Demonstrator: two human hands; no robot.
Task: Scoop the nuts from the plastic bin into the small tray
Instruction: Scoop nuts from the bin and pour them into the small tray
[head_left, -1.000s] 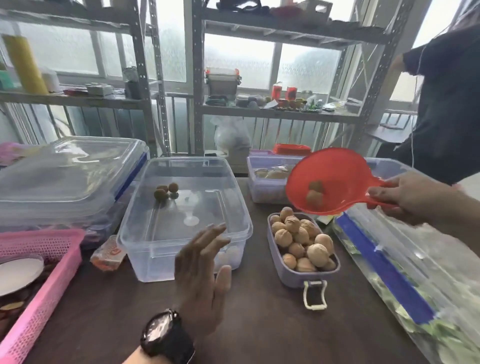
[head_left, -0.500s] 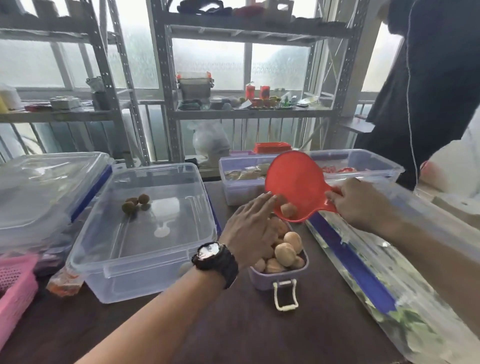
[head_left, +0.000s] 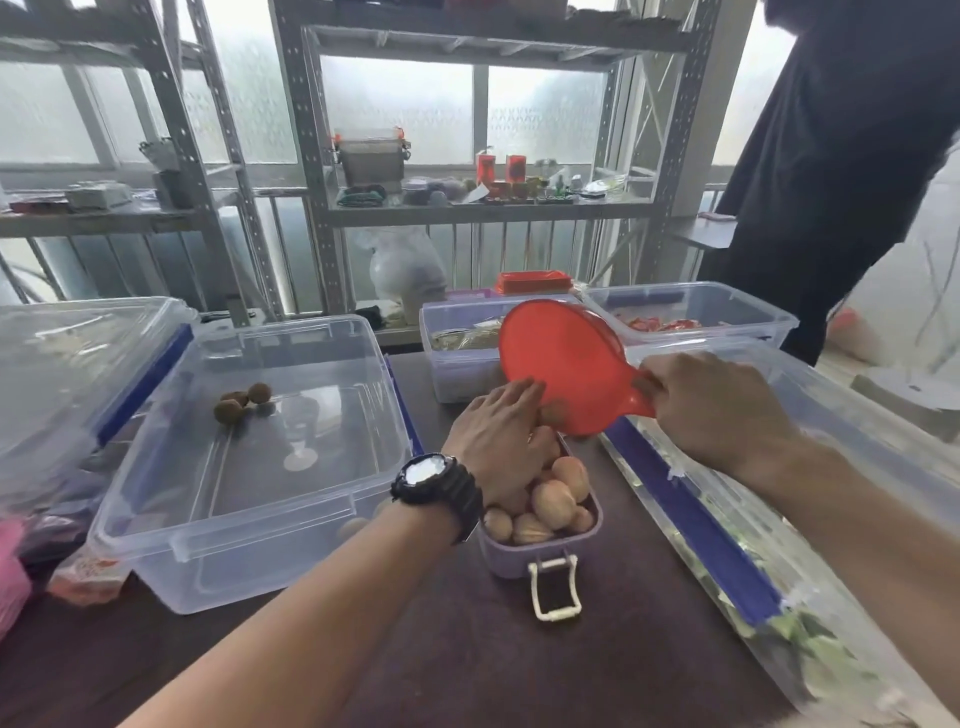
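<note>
Since half-second ago: left hand (head_left: 501, 441) slid further over small tray (head_left: 540, 525), red scoop (head_left: 563, 364) tipped steeper. Head view: dark brown table (head_left: 467, 649), metal shelving (head_left: 467, 208) against frosted windows behind. Clear plastic bin (head_left: 249, 441) left of tray, few nuts (head_left: 241, 402) at far-left corner. Tray heaped with walnuts (head_left: 553, 501), long axis running away from camera, latch (head_left: 553, 590) at near end. Left hand flat, fingers extended, resting on walnuts, gripping nothing. Right hand (head_left: 711, 410) closed around scoop handle; bowl points up-left, rim just above tray's far end.

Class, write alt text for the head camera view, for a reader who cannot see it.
A right hand tips a red scoop over a small purple tray heaped with walnuts, while the left hand shields the tray's far end. A clear plastic bin beside it holds a few nuts.
</note>
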